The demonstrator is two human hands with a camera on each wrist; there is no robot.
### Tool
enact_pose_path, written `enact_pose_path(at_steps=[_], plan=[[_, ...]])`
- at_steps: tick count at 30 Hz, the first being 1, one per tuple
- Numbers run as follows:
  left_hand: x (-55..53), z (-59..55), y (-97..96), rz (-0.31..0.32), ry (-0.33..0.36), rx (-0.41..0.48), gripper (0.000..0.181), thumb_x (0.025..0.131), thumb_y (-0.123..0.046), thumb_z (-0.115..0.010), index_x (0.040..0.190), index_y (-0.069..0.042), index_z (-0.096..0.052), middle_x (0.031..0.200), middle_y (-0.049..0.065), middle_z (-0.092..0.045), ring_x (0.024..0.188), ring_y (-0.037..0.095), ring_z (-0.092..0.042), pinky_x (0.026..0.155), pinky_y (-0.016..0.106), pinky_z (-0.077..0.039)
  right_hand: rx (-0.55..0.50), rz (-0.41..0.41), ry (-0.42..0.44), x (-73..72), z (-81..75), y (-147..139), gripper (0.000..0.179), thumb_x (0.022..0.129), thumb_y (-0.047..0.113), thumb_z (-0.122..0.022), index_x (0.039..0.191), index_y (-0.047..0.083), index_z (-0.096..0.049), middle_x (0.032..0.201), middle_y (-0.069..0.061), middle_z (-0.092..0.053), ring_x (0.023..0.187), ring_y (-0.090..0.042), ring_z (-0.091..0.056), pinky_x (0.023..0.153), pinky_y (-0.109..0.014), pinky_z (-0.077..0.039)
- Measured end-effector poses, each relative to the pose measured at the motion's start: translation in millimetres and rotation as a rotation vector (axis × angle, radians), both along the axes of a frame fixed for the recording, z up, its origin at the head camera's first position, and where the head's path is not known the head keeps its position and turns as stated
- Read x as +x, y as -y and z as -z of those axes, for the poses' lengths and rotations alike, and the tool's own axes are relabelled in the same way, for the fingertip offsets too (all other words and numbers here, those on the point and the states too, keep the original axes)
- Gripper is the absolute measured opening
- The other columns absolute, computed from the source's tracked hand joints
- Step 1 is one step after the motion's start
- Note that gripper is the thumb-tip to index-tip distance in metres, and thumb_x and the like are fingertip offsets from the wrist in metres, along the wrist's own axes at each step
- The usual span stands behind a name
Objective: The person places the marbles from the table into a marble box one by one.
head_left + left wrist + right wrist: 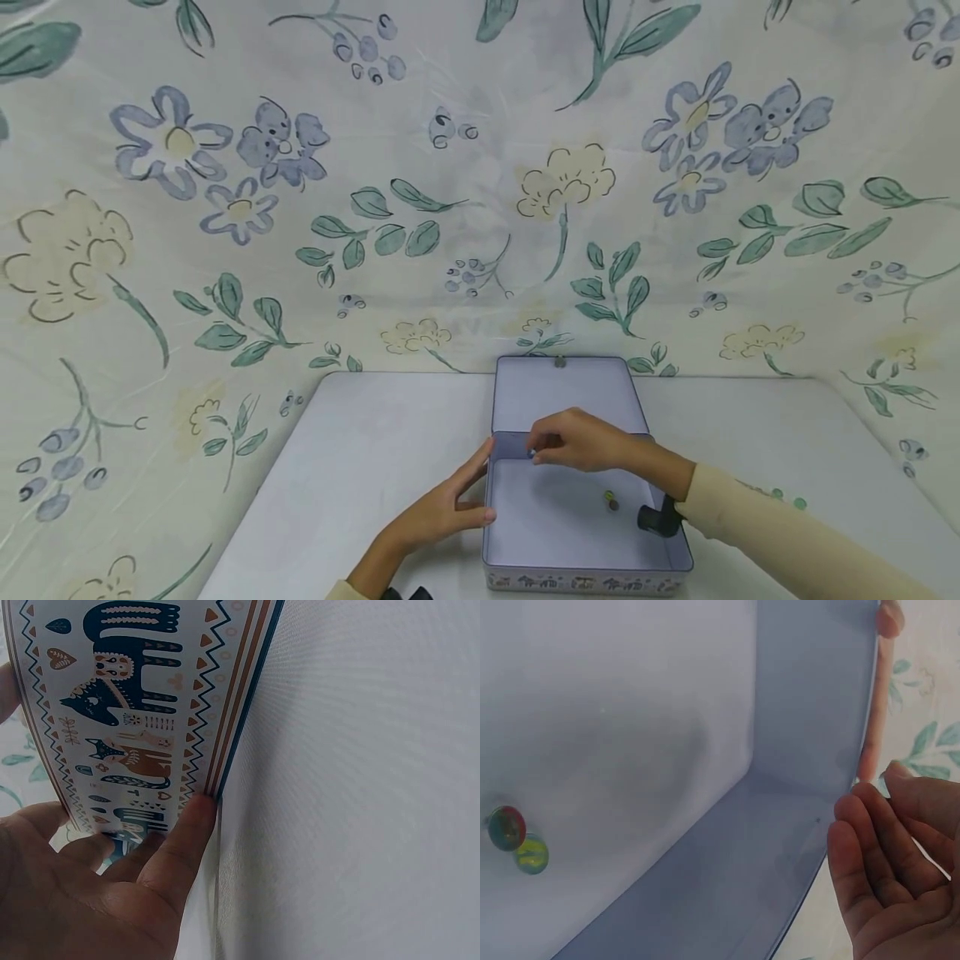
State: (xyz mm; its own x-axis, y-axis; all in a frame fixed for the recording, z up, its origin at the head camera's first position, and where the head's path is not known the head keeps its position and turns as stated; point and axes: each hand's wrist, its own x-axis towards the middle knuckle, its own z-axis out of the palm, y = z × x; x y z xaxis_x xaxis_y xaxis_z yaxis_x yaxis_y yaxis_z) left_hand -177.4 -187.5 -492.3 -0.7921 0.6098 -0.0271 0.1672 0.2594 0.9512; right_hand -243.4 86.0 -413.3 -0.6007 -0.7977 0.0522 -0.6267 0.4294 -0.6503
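An open tin box with a lilac inside lies with its hinged lid tipped back. Inside it two glass marbles sit close together, a yellow-green marble and a red-and-green marble. Over the box's back left corner, my right hand pinches a small bluish-white marble at its fingertips; the fingers mostly hide it in the right wrist view. My left hand rests against the left outer wall, fingers spread and fairly straight. In the left wrist view its fingertips touch the printed animal pattern.
To the right of the box, beside my right sleeve, green marbles lie on the white table. A floral cloth hangs behind the table and along its sides. A black wrist camera overlaps the box's right wall.
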Motion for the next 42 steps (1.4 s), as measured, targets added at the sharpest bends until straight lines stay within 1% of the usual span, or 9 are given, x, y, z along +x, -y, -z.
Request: enact_pose_path(at_steps=[7, 13, 21, 27, 32, 39, 42], plan=[[-0.1, -1.5, -0.9, -0.006, 0.017, -0.007, 0.09, 0.098, -0.029, -0.063, 0.162, -0.026, -0.001, 0.17, 0.003, 0.008, 0.152, 0.048, -0.011, 0.112, 0.052, -0.045, 0.018, -0.029, 0.007, -1.0, 2.9, 9, 0.012, 0.092, 0.011, -0.071, 0.102, 0.006, -0.074, 0.091, 0.004, -0.073, 0.081, 0.001, -0.064, 0.075, -0.015, -0.056], [0.2, -2.0, -0.7, -0.013, 0.018, -0.011, 0.09, 0.098, -0.029, -0.063, 0.162, -0.027, -0.001, 0.169, 0.003, 0.008, 0.152, 0.047, -0.012, 0.112, 0.05, -0.045, 0.033, -0.047, 0.017, -0.1, 8.0, 17, 0.013, 0.092, 0.01, -0.071, 0.103, 0.004, -0.074, 0.092, 0.003, -0.074, 0.081, 0.002, -0.063, 0.074, -0.015, -0.056], [1.2, -0.2, 0.2, -0.011, 0.017, -0.017, 0.09, 0.098, -0.03, -0.064, 0.162, -0.031, -0.001, 0.17, 0.002, 0.007, 0.153, 0.046, -0.013, 0.112, 0.048, -0.046, 0.055, -0.038, 0.025, 1.5, 16.1, 25, 0.011, 0.091, 0.009, -0.071, 0.101, 0.006, -0.074, 0.092, 0.004, -0.073, 0.079, 0.003, -0.062, 0.073, -0.015, -0.055], [1.6, 0.1, 0.7, -0.004, 0.005, -0.015, 0.089, 0.098, -0.031, -0.063, 0.162, -0.032, -0.001, 0.17, 0.004, 0.005, 0.153, 0.046, -0.013, 0.112, 0.046, -0.046, 0.065, -0.053, 0.029, 0.4, 21.7, 29, 0.009, 0.092, 0.008, -0.07, 0.1, 0.009, -0.073, 0.093, 0.004, -0.074, 0.08, 0.003, -0.062, 0.074, -0.014, -0.055], [1.4, -0.5, 0.7, 0.004, 0.009, -0.004, 0.088, 0.099, -0.029, -0.063, 0.162, -0.032, -0.001, 0.17, 0.003, 0.007, 0.153, 0.045, -0.012, 0.112, 0.044, -0.046, 0.068, -0.065, 0.019, -0.1, 27.0, 32, 0.008, 0.092, 0.008, -0.071, 0.1, 0.008, -0.073, 0.094, 0.002, -0.074, 0.08, 0.003, -0.062, 0.073, -0.015, -0.055], [1.7, -1.4, 0.6, 0.01, 0.016, 0.003, 0.089, 0.099, -0.028, -0.063, 0.162, -0.029, 0.0, 0.17, 0.001, 0.007, 0.154, 0.044, -0.012, 0.112, 0.041, -0.047, 0.074, -0.054, 0.03, 0.2, 35.7, 35, 0.009, 0.091, 0.008, -0.071, 0.1, 0.008, -0.074, 0.094, 0.002, -0.074, 0.079, 0.005, -0.061, 0.073, -0.013, -0.054], [1.6, -1.6, 0.7, 0.012, 0.012, 0.003, 0.089, 0.099, -0.029, -0.063, 0.162, -0.03, -0.001, 0.17, 0.0, 0.007, 0.154, 0.043, -0.013, 0.112, 0.04, -0.047, 0.068, -0.056, 0.019, -0.7, 38.9, 35, 0.009, 0.091, 0.008, -0.071, 0.099, 0.007, -0.074, 0.093, 0.001, -0.075, 0.079, 0.004, -0.062, 0.073, -0.013, -0.054]])
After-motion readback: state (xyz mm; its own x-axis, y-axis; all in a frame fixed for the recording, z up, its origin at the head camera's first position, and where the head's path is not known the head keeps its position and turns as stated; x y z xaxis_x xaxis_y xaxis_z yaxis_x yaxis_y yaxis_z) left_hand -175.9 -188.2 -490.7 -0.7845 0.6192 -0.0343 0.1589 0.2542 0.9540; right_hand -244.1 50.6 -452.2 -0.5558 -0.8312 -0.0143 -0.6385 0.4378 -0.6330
